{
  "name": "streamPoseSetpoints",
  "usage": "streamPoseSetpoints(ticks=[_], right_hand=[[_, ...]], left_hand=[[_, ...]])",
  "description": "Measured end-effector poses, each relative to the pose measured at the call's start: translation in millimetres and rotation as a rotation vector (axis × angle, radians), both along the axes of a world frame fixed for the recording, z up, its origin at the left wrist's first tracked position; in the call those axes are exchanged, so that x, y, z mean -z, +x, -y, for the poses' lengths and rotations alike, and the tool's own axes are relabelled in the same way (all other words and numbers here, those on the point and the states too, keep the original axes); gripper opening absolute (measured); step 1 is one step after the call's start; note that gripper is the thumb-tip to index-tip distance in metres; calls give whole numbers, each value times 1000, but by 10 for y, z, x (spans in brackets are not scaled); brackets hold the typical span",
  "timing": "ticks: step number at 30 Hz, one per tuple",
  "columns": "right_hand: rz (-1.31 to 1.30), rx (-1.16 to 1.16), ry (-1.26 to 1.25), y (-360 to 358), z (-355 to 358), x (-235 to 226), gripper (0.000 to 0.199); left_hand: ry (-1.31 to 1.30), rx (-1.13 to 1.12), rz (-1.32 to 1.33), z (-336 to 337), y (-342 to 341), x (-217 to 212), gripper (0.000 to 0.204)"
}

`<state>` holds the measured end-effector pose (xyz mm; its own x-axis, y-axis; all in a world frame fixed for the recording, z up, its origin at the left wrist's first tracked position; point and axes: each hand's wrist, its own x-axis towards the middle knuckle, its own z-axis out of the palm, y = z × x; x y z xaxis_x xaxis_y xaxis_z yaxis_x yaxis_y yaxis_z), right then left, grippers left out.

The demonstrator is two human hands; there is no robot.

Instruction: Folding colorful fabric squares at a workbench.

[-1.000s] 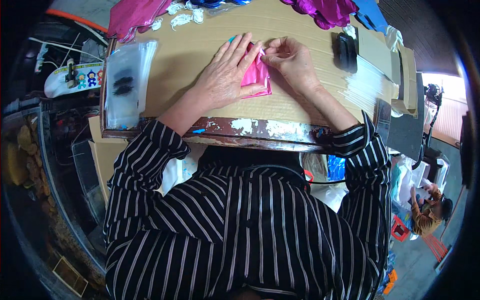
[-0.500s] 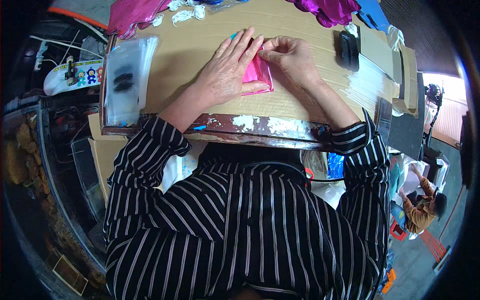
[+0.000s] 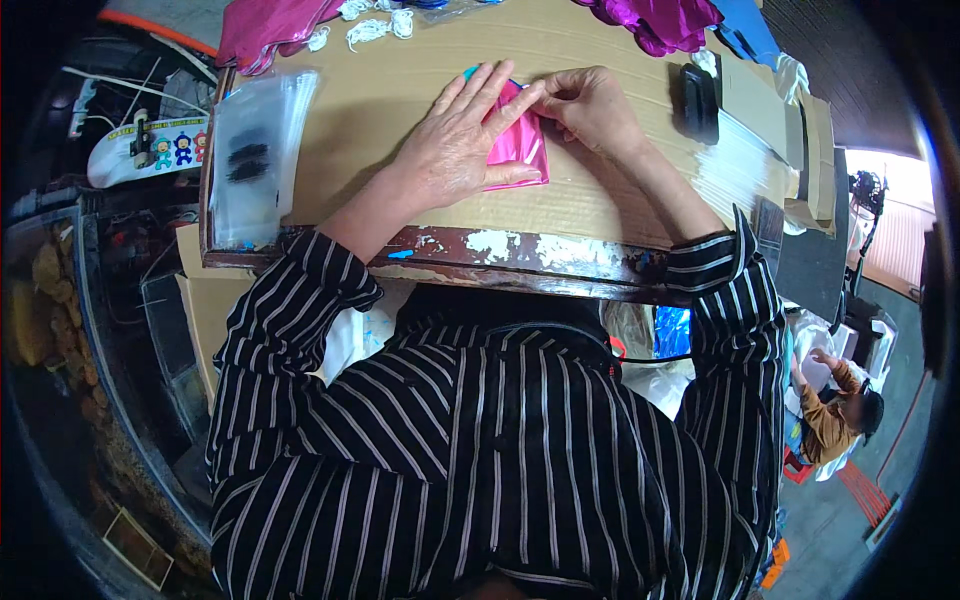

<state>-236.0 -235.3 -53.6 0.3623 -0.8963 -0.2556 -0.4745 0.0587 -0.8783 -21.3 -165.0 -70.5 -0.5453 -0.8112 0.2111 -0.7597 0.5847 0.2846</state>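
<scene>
A folded piece of shiny pink foil [image 3: 518, 145], with a bit of teal at its upper end, lies on the cardboard-covered table in front of me. My left hand [image 3: 455, 135] rests flat across its left side, fingers stretched out and thumb along its lower edge. By the foil's upper right corner, my right hand [image 3: 590, 110] is closed in a pinch, thumb against index finger, close to the left index fingertip. Whatever lies between those right fingertips is too small to make out.
Clear plastic sleeves [image 3: 255, 160] are stacked at left. Bundles of white string [image 3: 378, 28] and magenta foil pieces [image 3: 270, 30] lie along the far side. A black block-like object [image 3: 698, 103] sits at right beside white sticks [image 3: 745, 165]. Another person [image 3: 835, 415] is farther right.
My right hand has shifted slightly right, away from the foil's corner, still pinched. My left hand stays flat on the foil, its index finger now angled more to the right.
</scene>
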Motion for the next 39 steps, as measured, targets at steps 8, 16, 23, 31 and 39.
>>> streamPoseSetpoints(ticks=[8,16,23,31,39], right_hand=[[82,37,-11,-33,31,53,14],[-4,-37,217,-45,-129,-261,22],[14,-46,226,-32,-99,-122,26],[35,-23,222,-29,-125,-119,28],[42,-10,181,-21,-184,-87,28]], left_hand=[[22,8,78,8,-23,-18,94],[57,-26,92,-1,-6,28,95],[83,-55,-136,58,115,-32,82],[298,-576,-360,-30,324,-212,38],[90,-648,-243,53,-49,-114,30]])
